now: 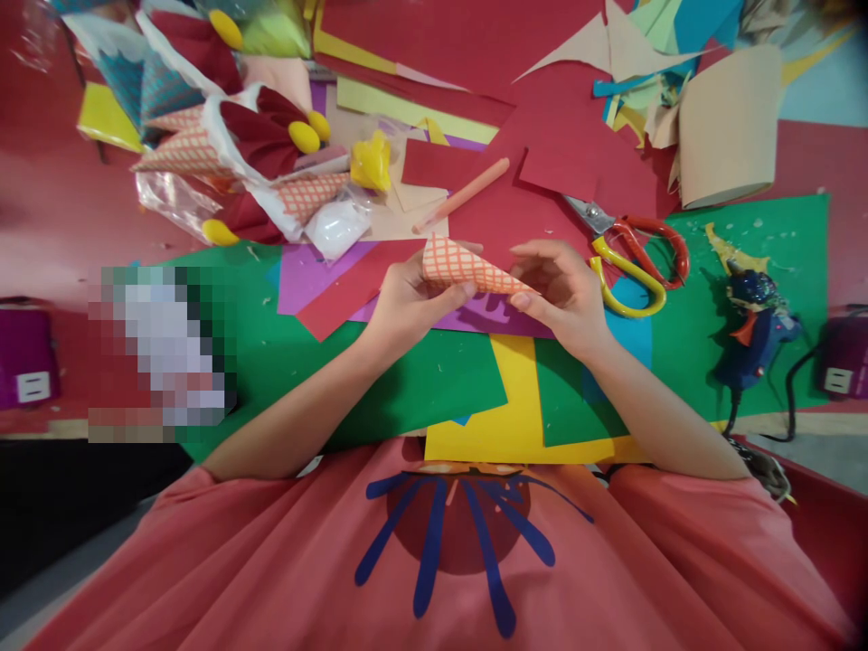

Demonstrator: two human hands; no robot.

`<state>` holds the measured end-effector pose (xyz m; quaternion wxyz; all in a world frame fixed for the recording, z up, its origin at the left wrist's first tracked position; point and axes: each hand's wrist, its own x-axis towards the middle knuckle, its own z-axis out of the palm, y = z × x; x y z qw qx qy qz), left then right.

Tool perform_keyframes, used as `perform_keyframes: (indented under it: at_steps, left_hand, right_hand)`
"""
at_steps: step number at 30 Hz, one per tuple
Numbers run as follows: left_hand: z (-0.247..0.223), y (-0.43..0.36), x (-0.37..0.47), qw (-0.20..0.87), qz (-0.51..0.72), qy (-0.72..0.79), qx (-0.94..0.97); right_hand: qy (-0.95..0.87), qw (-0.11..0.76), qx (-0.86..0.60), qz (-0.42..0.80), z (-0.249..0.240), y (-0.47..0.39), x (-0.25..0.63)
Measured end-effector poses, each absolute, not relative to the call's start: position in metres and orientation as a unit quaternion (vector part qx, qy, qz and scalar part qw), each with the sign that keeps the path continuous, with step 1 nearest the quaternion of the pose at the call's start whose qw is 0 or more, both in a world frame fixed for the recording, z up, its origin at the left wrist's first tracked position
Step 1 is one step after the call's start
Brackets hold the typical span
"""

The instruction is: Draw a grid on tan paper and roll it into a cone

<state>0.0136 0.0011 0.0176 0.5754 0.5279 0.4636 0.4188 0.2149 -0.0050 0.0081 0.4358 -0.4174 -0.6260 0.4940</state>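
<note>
Between my hands is a paper cone (462, 268) with an orange lattice print, its wide end to the left and its tip to the right. My left hand (415, 291) grips it near the wide end, thumb in front and fingers behind. My right hand (561, 291) pinches the narrow tip between thumb and fingers. The cone is held over purple paper (467, 316). Just right of my right hand lie scissors (627, 253) with one red and one yellow handle. A peach-coloured stick (467, 192) rests on the paper beyond the cone.
At the back left are several finished paper cones (183, 149) with white trim, dark red petals and yellow ovals. A blue glue gun (756, 334) with a cord lies on green paper (800, 262) at right. A beige paper tube (729, 127) and paper scraps sit behind it.
</note>
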Motion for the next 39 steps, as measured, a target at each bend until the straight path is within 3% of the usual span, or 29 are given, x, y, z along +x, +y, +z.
perform_keyframes:
  at_steps: [10, 19, 28, 39]
  left_hand:
    - [0.0167, 0.0005, 0.0138, 0.586, 0.404, 0.426, 0.558]
    - [0.0144, -0.0024, 0.0154, 0.601, 0.388, 0.454, 0.53]
    - [0.017, -0.0034, 0.0175, 0.617, 0.396, 0.458, 0.503]
    - [0.0145, 0.0011, 0.0156, 0.629, 0.396, 0.478, 0.469]
  right_hand:
    - [-0.701, 0.414, -0.444, 0.373, 0.0095, -0.0109, 0.2129]
    - [-0.679, 0.42, -0.447, 0.404, 0.0097, -0.0142, 0.2084]
    - [-0.77, 0.42, -0.407, 0.255, 0.0086, -0.0123, 0.2077]
    - [-0.67, 0.44, -0.463, 0.379, 0.011, -0.0118, 0.2113]
